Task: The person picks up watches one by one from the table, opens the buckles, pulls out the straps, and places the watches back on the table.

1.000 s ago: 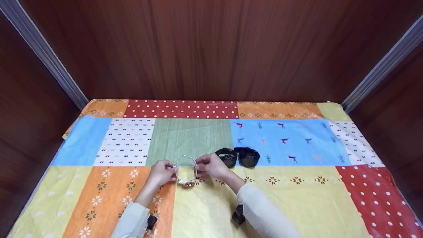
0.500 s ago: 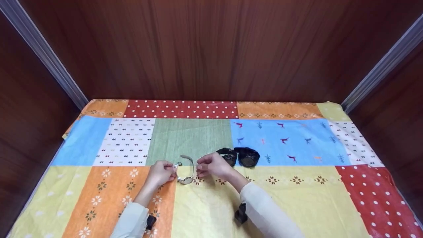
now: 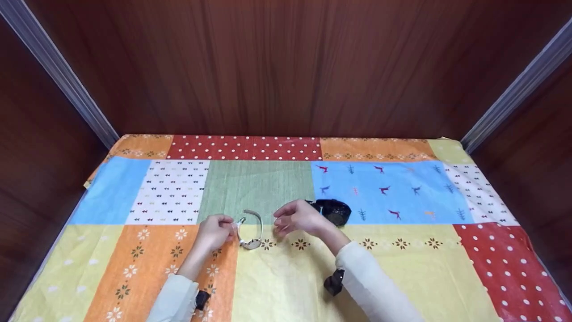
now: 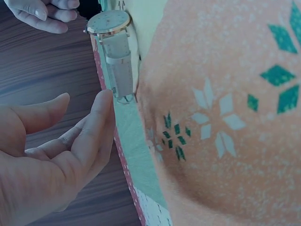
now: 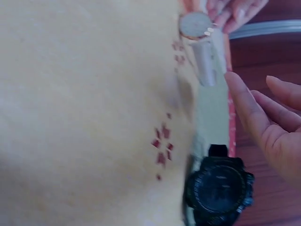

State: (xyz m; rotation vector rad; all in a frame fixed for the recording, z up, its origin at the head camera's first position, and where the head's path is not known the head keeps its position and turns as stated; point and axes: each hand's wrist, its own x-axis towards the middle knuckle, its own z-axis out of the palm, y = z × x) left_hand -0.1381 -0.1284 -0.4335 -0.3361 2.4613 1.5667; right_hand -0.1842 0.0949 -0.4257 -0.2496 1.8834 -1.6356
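Note:
A wristwatch (image 3: 251,244) with a pale strap and gold-toned case rests on the cloth, its strap standing up in an open loop. In the left wrist view, its round white dial (image 4: 109,21) shows above the strap. My left hand (image 3: 216,231) is beside the loop's left side, index fingertip close to the strap end and thumb apart from it. To the right of the loop, my right hand (image 3: 300,218) hovers with relaxed, parted fingers and nothing between them. A chunky black watch (image 5: 218,188) lies near my right hand, which partly hides it in the head view.
A patchwork tablecloth (image 3: 380,277) covers the table. Dark wood-grain panels (image 3: 286,67) rise behind it and at both sides. Small black devices (image 3: 334,282) are strapped at both sleeves.
My right hand has let go of the pale watch's strap and moved right, now covering more of the black watch. My left hand has let go and drawn slightly left; the watch stays on the cloth.

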